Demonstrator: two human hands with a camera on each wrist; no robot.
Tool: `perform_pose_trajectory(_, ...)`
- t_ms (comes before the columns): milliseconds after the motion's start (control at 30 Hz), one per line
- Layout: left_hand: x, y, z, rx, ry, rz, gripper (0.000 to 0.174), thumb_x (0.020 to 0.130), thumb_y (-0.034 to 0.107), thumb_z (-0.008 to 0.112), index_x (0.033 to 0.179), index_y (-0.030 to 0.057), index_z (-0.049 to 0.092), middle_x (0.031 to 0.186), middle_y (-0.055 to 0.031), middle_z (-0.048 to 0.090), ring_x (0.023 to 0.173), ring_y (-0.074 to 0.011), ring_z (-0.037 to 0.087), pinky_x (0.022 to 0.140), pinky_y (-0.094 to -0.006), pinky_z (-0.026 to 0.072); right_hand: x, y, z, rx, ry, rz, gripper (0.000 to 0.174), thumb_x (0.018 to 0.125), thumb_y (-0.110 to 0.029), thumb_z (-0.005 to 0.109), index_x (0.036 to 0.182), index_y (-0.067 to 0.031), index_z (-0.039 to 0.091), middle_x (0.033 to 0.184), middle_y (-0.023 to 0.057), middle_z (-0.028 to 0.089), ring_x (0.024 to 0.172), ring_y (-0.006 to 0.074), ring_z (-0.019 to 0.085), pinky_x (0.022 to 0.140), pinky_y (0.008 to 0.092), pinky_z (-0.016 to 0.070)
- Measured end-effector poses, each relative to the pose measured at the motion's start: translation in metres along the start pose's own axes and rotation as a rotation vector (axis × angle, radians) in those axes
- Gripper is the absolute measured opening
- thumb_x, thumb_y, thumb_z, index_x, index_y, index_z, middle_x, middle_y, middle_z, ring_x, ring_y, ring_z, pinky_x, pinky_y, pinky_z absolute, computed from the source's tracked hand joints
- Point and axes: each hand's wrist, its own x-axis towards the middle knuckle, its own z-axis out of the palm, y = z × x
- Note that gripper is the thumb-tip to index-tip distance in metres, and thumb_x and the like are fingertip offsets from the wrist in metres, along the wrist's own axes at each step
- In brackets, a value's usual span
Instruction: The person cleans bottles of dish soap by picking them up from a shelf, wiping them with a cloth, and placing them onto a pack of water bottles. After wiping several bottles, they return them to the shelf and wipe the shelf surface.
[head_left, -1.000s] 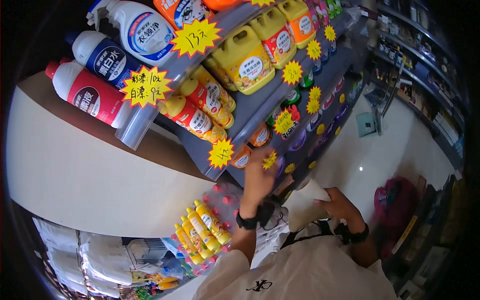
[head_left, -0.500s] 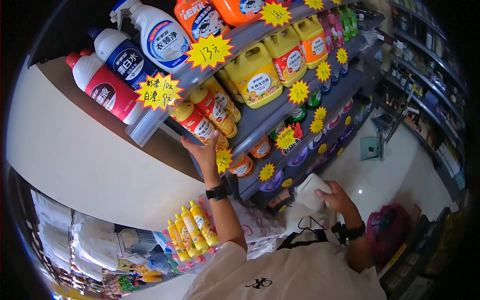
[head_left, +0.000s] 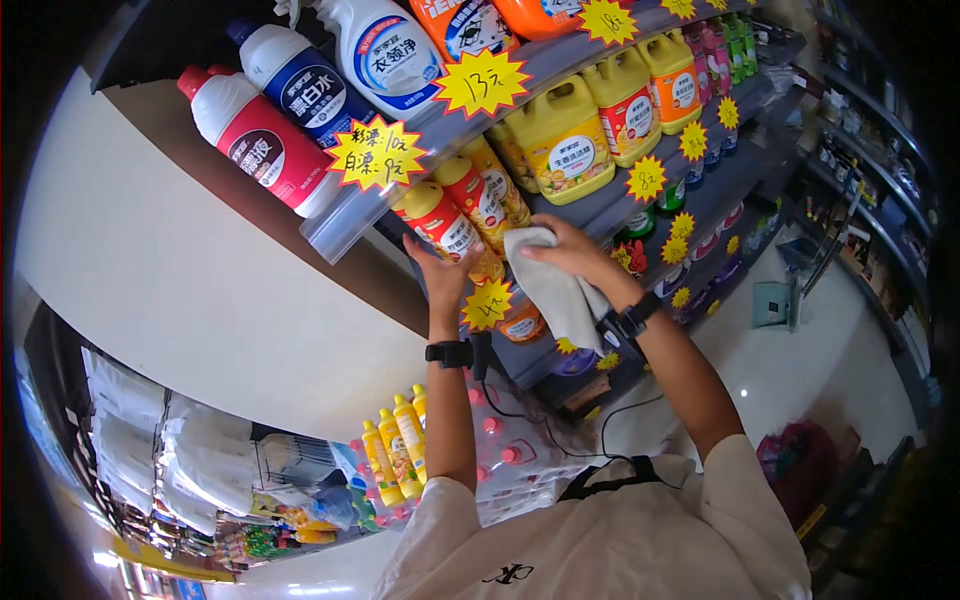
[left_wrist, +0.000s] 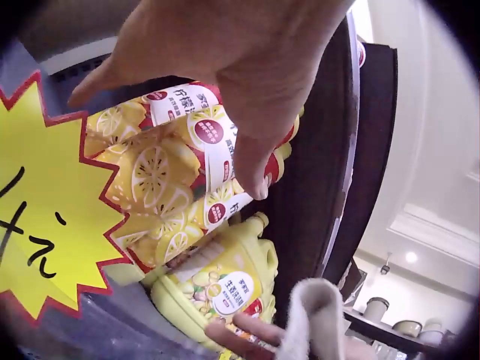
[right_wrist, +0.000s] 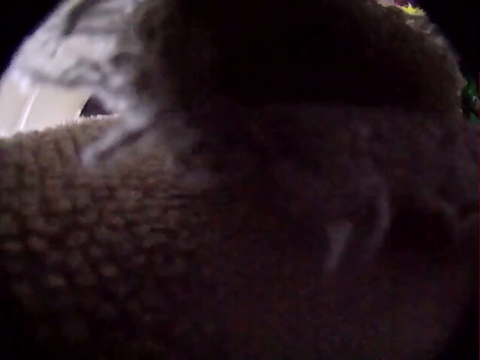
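My left hand, thumb and fingers spread, is at the nearest yellow dish soap bottle with a red label, at the end of the shelf. In the left wrist view its thumb overlaps the row of lemon-printed bottles, and a straight finger points past their other end. My right hand grips a whitish cloth beside the same bottles. Part of the cloth hangs below that hand. Dark, blurred cloth fills most of the right wrist view and hides the fingers there.
Yellow jugs stand farther along the shelf. Above are a red-labelled bottle, a blue one and a white spray bottle. Price stars, one a 4-yuan star, hang on the shelf edges. Yellow bottles sit on packed drinks below.
My left hand has moved from the lower shelf up to the dish soap bottles. My right hand has lifted the cloth from near my body up to the shelf beside them.
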Motion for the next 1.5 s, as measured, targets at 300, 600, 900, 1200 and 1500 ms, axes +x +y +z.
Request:
perform_pose_trajectory(300,0.014,-0.024,0.005,0.099,-0.023,0.105,0.104,0.062,0.005,0.079,0.135,0.0003,0.006,0.121,-0.0162,0.047,0.109,-0.0244,0.051,0.093,-0.0359,0.0420,0.049,0.021,0.030,-0.100,0.003,-0.084,0.081,0.071,-0.024,0.077,0.133,0.0062,0.034,0.119,0.0168,0.056,0.106,0.0212,0.056,0.089,0.0301,0.0443)
perform_pose_trajectory(600,0.026,-0.038,-0.007,0.061,-0.168,0.166,0.085,0.063,0.002,0.074,0.130,0.0055,0.022,0.114,-0.0107,0.049,0.102,-0.0209,0.052,0.090,-0.0354,0.0434,0.064,0.035,0.045,-0.222,0.039,-0.167,0.062,0.070,-0.031,0.073,0.116,0.0024,0.050,0.109,0.0241,0.059,0.103,0.0370,0.057,0.087,0.0386,0.0454)
perform_pose_trajectory(900,0.019,-0.034,-0.027,-0.077,-0.303,-0.026,0.064,0.069,0.000,0.067,0.124,0.0041,0.036,0.115,-0.0088,0.054,0.104,-0.0219,0.055,0.090,-0.0349,0.0438,0.044,0.023,0.069,-0.450,0.031,-0.069,0.081,0.077,-0.032,0.067,0.133,0.0070,0.024,0.122,0.0297,0.049,0.110,0.0409,0.051,0.091,0.0425,0.0434)
perform_pose_trajectory(1200,0.022,-0.037,-0.040,-0.063,-0.365,-0.090,0.058,0.071,0.001,0.067,0.122,0.0021,0.040,0.113,-0.0078,0.056,0.101,-0.0198,0.056,0.089,-0.0332,0.0441,0.035,0.019,0.079,-0.529,0.042,-0.074,0.077,0.078,-0.032,0.065,0.130,0.0076,0.025,0.121,0.0303,0.049,0.108,0.0418,0.052,0.089,0.0441,0.0443)
perform_pose_trajectory(1500,-0.026,-0.018,-0.050,0.524,0.115,0.199,0.073,0.075,0.014,0.074,0.130,-0.0019,0.030,0.122,-0.0140,0.047,0.107,-0.0241,0.051,0.094,-0.0359,0.0404,-0.008,-0.001,0.046,-0.411,0.131,-0.141,0.043,0.078,-0.026,0.065,0.106,0.0050,0.054,0.102,0.0258,0.059,0.100,0.0411,0.055,0.083,0.0454,0.0448)
